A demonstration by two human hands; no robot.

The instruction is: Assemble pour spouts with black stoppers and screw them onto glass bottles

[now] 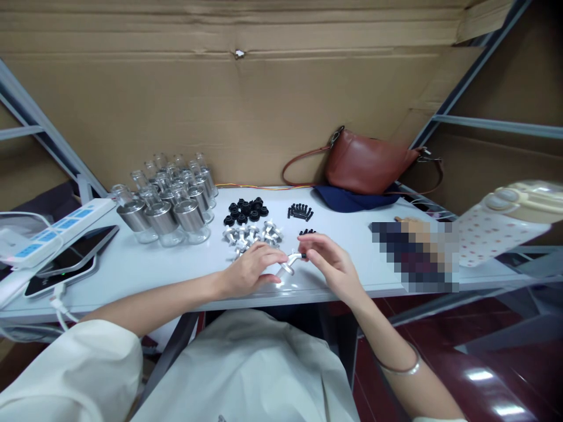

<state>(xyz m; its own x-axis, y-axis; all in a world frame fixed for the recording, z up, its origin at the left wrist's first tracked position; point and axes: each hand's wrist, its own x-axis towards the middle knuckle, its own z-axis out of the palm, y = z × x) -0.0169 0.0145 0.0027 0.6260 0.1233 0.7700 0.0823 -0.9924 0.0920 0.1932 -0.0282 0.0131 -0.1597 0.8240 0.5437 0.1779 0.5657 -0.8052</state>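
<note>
My left hand (251, 268) pinches a bent silver pour spout (287, 268) between thumb and fingers, just above the table's front edge. On the spout's right end is a small black cap (303, 256). My right hand (338, 266) has its thumb and fingertips around that cap. Beyond the hands lies a pile of silver spouts (251, 234), partly hidden by my left hand. Black ribbed stoppers (246, 211) are heaped behind it. Several slim black caps (300, 211) lie in a row to the right, with a few more caps (307, 232) close to my right fingers.
Glass bottles with steel sleeves (162, 220) stand grouped at the left. A power strip (57, 234) and phones (74, 258) lie further left. At the back right, a brown handbag (365, 161) rests on a navy cap (352, 200). A dotted white bottle (497, 228) is at right.
</note>
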